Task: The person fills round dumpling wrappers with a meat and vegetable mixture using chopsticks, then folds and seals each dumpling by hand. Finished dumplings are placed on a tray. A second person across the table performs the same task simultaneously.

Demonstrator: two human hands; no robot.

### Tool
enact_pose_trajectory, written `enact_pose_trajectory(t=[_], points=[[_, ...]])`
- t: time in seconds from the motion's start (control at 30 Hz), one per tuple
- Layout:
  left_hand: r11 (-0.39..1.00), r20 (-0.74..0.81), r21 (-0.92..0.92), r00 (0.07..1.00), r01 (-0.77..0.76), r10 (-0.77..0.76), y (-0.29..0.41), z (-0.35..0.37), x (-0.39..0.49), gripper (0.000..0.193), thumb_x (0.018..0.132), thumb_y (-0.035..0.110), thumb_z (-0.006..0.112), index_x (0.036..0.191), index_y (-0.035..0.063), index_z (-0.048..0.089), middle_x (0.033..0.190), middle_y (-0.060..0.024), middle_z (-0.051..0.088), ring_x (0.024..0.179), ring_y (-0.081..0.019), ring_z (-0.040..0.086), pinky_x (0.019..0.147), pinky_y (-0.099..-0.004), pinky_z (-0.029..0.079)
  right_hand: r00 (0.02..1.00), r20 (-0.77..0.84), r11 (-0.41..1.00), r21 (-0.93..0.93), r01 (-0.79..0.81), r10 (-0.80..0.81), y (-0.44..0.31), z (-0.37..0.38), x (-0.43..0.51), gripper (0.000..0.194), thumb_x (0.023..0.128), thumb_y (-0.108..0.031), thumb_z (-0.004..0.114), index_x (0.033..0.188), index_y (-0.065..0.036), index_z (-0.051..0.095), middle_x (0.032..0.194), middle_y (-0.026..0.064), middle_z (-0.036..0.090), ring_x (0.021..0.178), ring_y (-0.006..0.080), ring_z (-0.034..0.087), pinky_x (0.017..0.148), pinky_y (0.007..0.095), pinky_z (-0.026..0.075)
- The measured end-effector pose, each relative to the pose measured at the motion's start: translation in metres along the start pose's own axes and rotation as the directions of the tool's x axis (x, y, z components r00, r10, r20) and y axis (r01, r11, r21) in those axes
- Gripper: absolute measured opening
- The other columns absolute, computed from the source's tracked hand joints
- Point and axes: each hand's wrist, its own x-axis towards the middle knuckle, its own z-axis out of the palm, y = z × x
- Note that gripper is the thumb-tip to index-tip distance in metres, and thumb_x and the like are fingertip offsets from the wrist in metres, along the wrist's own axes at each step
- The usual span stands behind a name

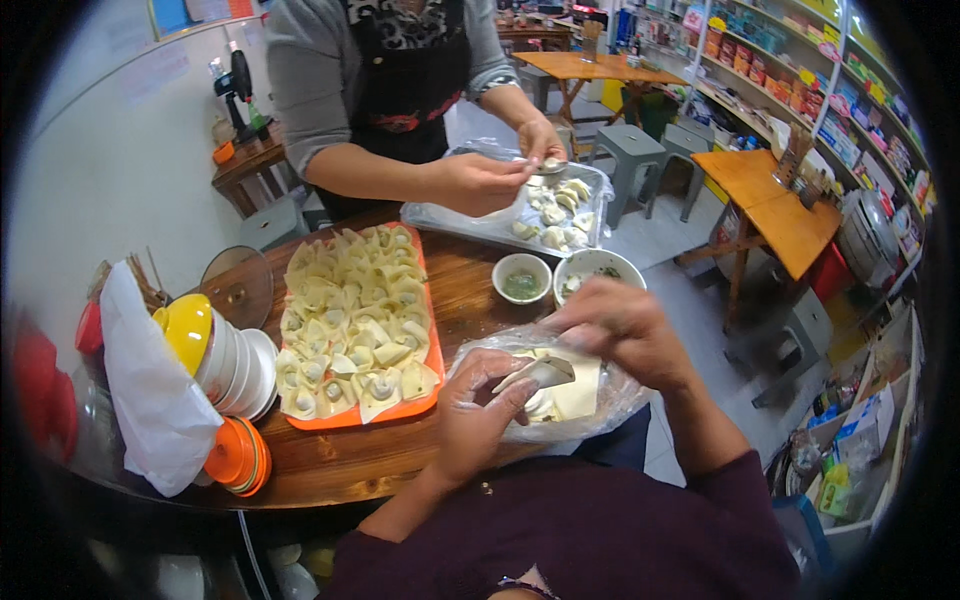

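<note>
My left hand (469,416) pinches a folded wonton wrapper (551,370) between thumb and fingers; any filling inside is hidden. Blurred by motion, my right hand (630,330) is just above and to the right of it; I cannot tell whether it holds anything. Beneath both hands, square wrappers (583,396) lie on a clear plastic bag (626,409). Behind my right hand stands a white bowl (637,271) with bits of green-flecked filling. Beside it is a smaller bowl (497,279) of greenish liquid. Rows of wontons (352,300) cover an orange tray (435,341) at the left.
Across the wooden table (465,315), a person in an apron (401,82) works over a metal tray (487,234) of dumplings. Stacked bowls (225,352), orange dishes (236,454) and a white plastic sheet (146,405) crowd the left edge. Stools (630,154) and tables (750,187) stand at the right.
</note>
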Motion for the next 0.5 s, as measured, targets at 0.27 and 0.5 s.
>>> enact_pose_trajectory(t=[0.27, 0.5], points=[[0.965, -0.029, -0.261, 0.999, 0.028, -0.037, -0.009, 0.011, 0.002, 0.027, 0.090, -0.005, 0.061, 0.114, -0.0023, 0.049, 0.109, -0.0128, 0.054, 0.084, -0.0174, 0.063, 0.061, -0.0290, 0.058, 0.924, -0.285, 0.962, -0.023, -0.272, 0.254, -0.002, 0.038, -0.054, 0.019, 0.075, -0.007, 0.080, 0.092, -0.003, 0.072, 0.082, 0.0074, 0.068, 0.067, 0.0143, 0.060, 0.062, 0.0276, 0.048], [0.985, -0.038, -0.145, 0.995, -0.098, 0.093, -0.009, 0.018, -0.003, 0.024, 0.091, -0.004, 0.060, 0.112, -0.0014, 0.049, 0.111, -0.0143, 0.055, 0.090, -0.0174, 0.062, 0.064, -0.0306, 0.062, 0.935, -0.246, 0.960, 0.178, -0.216, 0.256, 0.008, 0.045, -0.053, 0.023, 0.075, -0.004, 0.078, 0.095, -0.002, 0.069, 0.087, 0.0090, 0.068, 0.073, 0.0175, 0.064, 0.064, 0.0295, 0.050]])
